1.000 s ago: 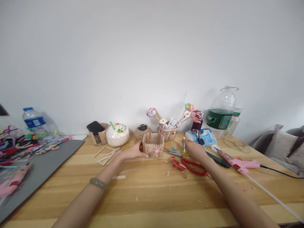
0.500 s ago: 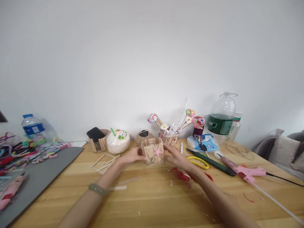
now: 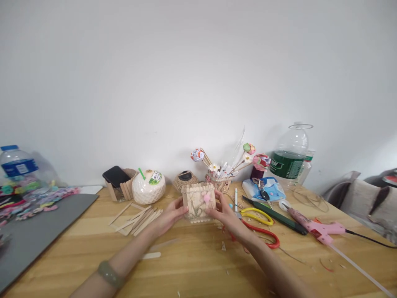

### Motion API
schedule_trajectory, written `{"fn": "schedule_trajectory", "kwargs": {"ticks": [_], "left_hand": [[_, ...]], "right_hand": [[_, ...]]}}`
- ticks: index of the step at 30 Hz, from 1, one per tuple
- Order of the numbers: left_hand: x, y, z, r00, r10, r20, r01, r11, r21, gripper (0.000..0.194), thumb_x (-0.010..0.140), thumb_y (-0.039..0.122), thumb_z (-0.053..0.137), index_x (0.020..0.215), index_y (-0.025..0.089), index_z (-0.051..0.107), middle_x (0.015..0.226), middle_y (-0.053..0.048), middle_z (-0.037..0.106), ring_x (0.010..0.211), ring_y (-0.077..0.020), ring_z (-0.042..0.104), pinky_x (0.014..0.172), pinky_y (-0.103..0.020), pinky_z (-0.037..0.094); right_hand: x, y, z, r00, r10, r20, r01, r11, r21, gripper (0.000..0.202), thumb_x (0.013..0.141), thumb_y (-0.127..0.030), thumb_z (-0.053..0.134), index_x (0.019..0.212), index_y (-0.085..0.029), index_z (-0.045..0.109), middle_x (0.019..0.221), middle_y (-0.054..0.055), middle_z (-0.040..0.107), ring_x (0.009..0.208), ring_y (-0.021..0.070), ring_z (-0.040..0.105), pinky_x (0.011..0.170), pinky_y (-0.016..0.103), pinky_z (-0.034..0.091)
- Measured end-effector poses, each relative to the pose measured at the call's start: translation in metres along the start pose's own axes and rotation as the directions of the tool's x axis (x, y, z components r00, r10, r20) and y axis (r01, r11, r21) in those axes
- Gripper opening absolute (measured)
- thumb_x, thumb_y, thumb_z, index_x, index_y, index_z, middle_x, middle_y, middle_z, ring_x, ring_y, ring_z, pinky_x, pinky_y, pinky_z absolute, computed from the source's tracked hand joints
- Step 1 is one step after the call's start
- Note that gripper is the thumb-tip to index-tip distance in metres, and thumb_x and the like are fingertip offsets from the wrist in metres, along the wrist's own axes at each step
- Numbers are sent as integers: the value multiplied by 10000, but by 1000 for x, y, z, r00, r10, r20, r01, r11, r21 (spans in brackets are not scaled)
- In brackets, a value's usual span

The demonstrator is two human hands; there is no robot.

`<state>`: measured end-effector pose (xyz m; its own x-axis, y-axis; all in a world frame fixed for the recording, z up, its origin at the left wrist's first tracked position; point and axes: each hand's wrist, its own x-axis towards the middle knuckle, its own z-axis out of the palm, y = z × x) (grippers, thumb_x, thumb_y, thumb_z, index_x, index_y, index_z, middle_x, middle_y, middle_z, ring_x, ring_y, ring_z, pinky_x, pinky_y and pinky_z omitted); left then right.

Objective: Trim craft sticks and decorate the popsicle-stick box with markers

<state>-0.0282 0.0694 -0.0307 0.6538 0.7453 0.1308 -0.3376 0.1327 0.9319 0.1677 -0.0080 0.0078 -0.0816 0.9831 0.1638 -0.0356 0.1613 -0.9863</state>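
A small box of wooden craft sticks (image 3: pixel 198 203), decorated with twine and a pink ornament, is held between both hands near the middle of the wooden table. My left hand (image 3: pixel 171 214) grips its left side, with the thumb at the lower front. On the right side, my right hand (image 3: pixel 223 211) has its thumb on the front face and its fingers around the side. The front face is turned toward me, and the inside of the box does not show. Loose craft sticks (image 3: pixel 145 219) lie to the left of my left hand.
Scissors with red handles (image 3: pixel 268 240), a yellow-handled pair (image 3: pixel 259 215), a green tool (image 3: pixel 281 217) and a pink glue gun (image 3: pixel 322 228) lie right. Behind stand a wrapped coconut (image 3: pixel 149 188), twine (image 3: pixel 185 181), a flower holder (image 3: pixel 218 181) and a large bottle (image 3: pixel 287 163). Grey mat (image 3: pixel 49 227) left.
The box has tilted so that its front face shows more fully and its opening is no longer visible. My right thumb has come onto the front. The view has shifted slightly right.
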Motion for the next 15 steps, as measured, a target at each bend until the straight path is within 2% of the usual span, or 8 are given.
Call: {"fn": "schedule_trajectory", "kwargs": {"ticks": [7, 15], "left_hand": [[-4, 5, -1, 999, -35, -41, 35, 999, 0, 568, 670, 329, 747, 1190, 179, 575, 1312, -129, 531, 1224, -329, 452, 1026, -454, 344], [-7, 10, 0, 995, -73, -62, 75, 996, 36, 569, 644, 338, 762, 1160, 163, 597, 1263, -134, 574, 1188, -332, 488, 1009, -447, 354]], "right_hand": [[3, 7, 2, 1000, -4, 2, 4, 997, 75, 635, 672, -364, 742, 1176, -236, 378, 1323, 116, 497, 1207, 265, 477, 993, 464, 379], [5, 13, 4, 999, 9, -41, -3, 993, 122, 668, 632, -330, 777, 1151, -236, 368, 1177, 106, 626, 1097, 287, 578, 952, 491, 411]]}}
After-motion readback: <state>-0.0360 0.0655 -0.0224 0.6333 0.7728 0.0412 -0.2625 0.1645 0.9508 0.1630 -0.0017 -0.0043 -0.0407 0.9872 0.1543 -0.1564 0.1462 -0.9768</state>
